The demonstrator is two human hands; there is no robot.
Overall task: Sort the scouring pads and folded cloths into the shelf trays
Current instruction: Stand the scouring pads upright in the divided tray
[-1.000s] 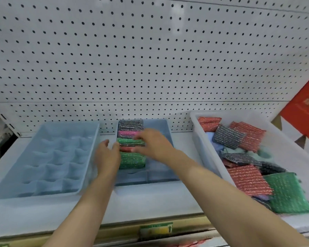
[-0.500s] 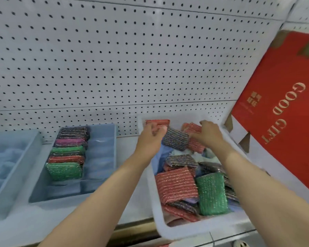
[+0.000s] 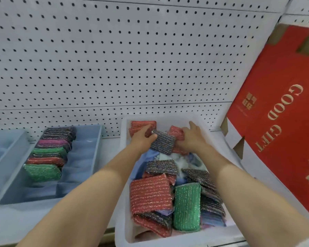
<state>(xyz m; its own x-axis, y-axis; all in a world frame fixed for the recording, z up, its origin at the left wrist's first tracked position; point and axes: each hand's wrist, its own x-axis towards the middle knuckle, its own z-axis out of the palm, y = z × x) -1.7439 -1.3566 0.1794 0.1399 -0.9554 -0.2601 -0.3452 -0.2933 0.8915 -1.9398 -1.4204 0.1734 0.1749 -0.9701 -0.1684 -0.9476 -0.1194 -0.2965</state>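
A white bin (image 3: 122,175) holds several loose scouring pads, among them a red one (image 3: 150,193), a green one (image 3: 186,207) and dark grey ones, lying on pale blue folded cloths (image 3: 154,155). At the bin's far end my left hand (image 3: 143,139) pinches the left edge of a tilted grey pad (image 3: 162,144), its fingers lying over a red pad (image 3: 141,124). On the grey pad's right side, my right hand (image 3: 191,139) curls its fingers on another red pad (image 3: 176,132). A blue shelf tray (image 3: 86,157) holds a row of upright pads (image 3: 50,154).
A second blue tray (image 3: 7,152) sits at the far left. A big red gift box (image 3: 275,131) leans right of the bin. White pegboard (image 3: 114,59) backs the shelf. The blue tray's right column has nothing in it.
Both hands left the row of pads in the blue tray and moved right into the white bin. They have closed in on the grey pad and the red pads at its far end.
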